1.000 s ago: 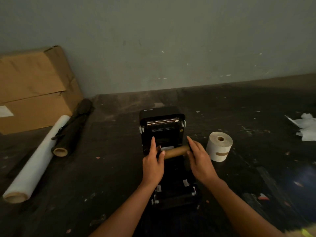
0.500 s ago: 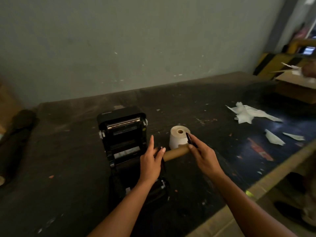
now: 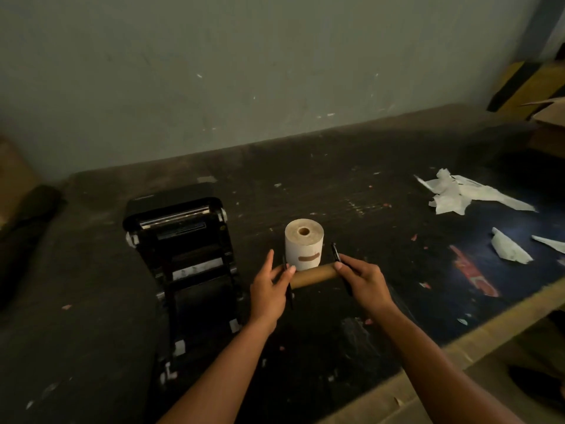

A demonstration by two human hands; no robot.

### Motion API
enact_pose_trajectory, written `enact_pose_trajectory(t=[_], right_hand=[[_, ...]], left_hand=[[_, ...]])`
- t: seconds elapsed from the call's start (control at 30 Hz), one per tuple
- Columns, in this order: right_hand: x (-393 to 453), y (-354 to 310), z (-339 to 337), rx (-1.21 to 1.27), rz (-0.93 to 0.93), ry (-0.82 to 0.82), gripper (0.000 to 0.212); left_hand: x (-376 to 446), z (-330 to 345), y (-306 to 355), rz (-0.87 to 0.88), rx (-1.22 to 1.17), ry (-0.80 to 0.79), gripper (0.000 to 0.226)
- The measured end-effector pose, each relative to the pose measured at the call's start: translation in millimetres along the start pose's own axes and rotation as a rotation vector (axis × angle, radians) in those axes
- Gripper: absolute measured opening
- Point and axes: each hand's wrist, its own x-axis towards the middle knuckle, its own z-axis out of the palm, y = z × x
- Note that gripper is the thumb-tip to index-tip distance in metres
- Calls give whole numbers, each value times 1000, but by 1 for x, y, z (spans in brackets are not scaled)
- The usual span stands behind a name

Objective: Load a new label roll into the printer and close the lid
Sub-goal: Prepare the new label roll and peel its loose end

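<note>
Head view: I am watching the two hands holding a bare brown cardboard core (image 3: pixel 312 276) level, just right of the open black label printer (image 3: pixel 183 255). The left hand (image 3: pixel 269 293) is pinching the black end piece at one end, the right hand (image 3: pixel 365 283) pinching the other, probably to pull the spent core off its holder. The new white label roll (image 3: pixel 304 243) is standing on end on the dark tabletop (image 3: pixel 351 185), just behind the core, within reach for the swap.
</note>
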Motion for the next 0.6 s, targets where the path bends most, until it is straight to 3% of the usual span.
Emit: enact_pose_trajectory(t=[0.33,0.6], right_hand=[[49,31,-39,124,131,-143,35],[52,32,-40,284,150,-142,32]], left_hand=[[7,62,-7,-186,-139,293,82],[-4,75,-5,-183,-209,444,83]])
